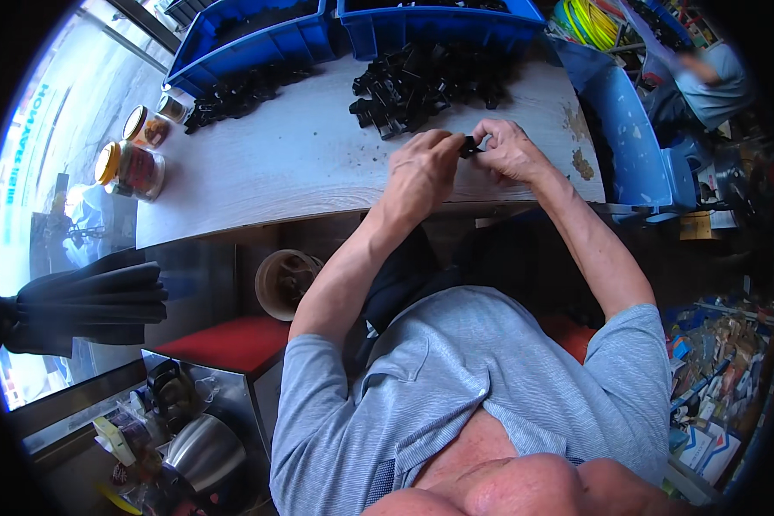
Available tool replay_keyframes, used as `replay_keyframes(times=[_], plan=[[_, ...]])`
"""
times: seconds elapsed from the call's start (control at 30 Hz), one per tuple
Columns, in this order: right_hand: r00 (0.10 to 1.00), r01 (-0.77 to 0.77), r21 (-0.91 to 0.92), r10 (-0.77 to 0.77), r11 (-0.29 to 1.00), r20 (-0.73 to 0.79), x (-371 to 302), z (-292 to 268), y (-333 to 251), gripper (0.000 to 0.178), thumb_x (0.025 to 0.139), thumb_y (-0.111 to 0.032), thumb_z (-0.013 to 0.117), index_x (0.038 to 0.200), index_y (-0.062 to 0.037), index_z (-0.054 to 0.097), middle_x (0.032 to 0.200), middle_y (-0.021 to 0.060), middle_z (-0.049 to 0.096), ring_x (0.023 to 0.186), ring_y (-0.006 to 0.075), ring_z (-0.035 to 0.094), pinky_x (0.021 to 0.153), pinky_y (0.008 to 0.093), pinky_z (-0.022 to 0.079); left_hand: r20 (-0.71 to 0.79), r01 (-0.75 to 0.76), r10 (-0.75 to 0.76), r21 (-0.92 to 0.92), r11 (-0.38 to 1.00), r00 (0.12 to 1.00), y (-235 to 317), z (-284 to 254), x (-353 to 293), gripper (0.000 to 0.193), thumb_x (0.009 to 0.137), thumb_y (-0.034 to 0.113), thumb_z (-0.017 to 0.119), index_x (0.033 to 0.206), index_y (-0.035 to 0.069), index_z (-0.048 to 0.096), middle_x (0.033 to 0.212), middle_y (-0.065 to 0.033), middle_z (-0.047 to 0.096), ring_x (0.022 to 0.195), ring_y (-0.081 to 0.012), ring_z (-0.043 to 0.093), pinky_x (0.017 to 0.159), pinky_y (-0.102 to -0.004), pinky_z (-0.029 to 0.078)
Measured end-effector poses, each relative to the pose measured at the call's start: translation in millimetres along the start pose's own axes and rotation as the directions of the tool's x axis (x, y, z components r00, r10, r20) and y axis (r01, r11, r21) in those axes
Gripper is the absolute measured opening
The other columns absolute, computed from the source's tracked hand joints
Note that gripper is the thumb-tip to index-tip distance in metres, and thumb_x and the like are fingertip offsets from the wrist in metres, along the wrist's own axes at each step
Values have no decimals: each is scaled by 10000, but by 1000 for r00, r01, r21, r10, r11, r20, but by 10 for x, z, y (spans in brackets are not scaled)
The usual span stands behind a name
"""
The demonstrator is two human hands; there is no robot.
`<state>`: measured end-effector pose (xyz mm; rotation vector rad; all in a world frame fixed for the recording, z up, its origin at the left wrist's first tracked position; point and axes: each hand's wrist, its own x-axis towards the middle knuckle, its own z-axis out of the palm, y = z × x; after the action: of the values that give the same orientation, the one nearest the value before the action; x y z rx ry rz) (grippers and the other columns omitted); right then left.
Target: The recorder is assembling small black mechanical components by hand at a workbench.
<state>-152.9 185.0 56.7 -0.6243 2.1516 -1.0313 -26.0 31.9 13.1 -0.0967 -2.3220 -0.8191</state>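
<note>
Over the near edge of the pale wooden table (301,163), my two hands meet around a small black part (469,147). My left hand (423,168) has its fingers closed on the part from the left. From the right, my right hand (509,153) pinches at the same part with bent fingers. Its exact kind is too small to make out, and fingertips cover some of it. Just beyond my hands lies a large heap of similar black parts (421,82). A smaller pile of black parts (241,95) rests farther left, in front of a blue bin.
Two blue bins (258,43) (443,30) line the table's far side. Jars with lids (138,170) stand at the left edge by the window. A light blue tub (632,129) adjoins the table's right end, with another person (718,86) beyond. A round bucket (285,284) sits below the table.
</note>
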Motion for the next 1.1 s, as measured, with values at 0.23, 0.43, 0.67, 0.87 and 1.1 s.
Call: replay_keyframes(times=[0.23, 0.43, 0.67, 0.87, 1.1], plan=[[997, 67, -48, -69, 997, -29, 42, 15, 97, 213, 817, -42, 674, 1026, -37, 635, 681, 47, 600, 515, 150, 583, 432, 310, 476, 203, -199, 190, 24, 980, 961, -46, 58, 165, 285, 858, -1, 664, 1124, 67, 737, 1040, -116, 711, 918, -306, 704, 784, -373, 587], [998, 40, -23, -41, 999, -40, 60, 26, 124, 229, 792, -38, 689, 1018, -31, 653, 647, 32, 585, 501, 120, 543, 434, 294, 430, 215, -186, 175, 34, 982, 961, -72, 56, 89, 310, 858, 21, 677, 1160, 64, 728, 1098, -120, 716, 960, -309, 703, 839, -387, 576], [996, 87, -22, -87, 996, -31, 45, 39, 149, 259, 766, -24, 694, 1023, -27, 667, 604, -7, 533, 457, 87, 484, 408, 276, 400, 215, -151, 158, -44, 987, 964, -182, 53, 49, 390, 844, 29, 704, 1232, 71, 704, 1177, -137, 709, 1023, -310, 702, 897, -390, 572], [997, 68, -38, -69, 997, -32, -39, 48, 60, 220, 781, -27, 654, 999, -57, 652, 621, -27, 530, 482, 67, 494, 410, 234, 407, 173, -186, 191, -41, 982, 966, -192, 74, 31, 422, 801, 17, 723, 1220, 60, 710, 1150, -137, 715, 1023, -309, 704, 883, -387, 577], [997, 61, -14, -61, 998, -46, -35, 57, 94, 251, 777, -26, 654, 1025, -59, 651, 622, -28, 531, 479, 69, 497, 404, 229, 406, 173, -140, 151, -73, 987, 973, -179, 92, 49, 402, 783, 35, 725, 1185, 57, 720, 1142, -125, 719, 1015, -302, 700, 876, -378, 571]])
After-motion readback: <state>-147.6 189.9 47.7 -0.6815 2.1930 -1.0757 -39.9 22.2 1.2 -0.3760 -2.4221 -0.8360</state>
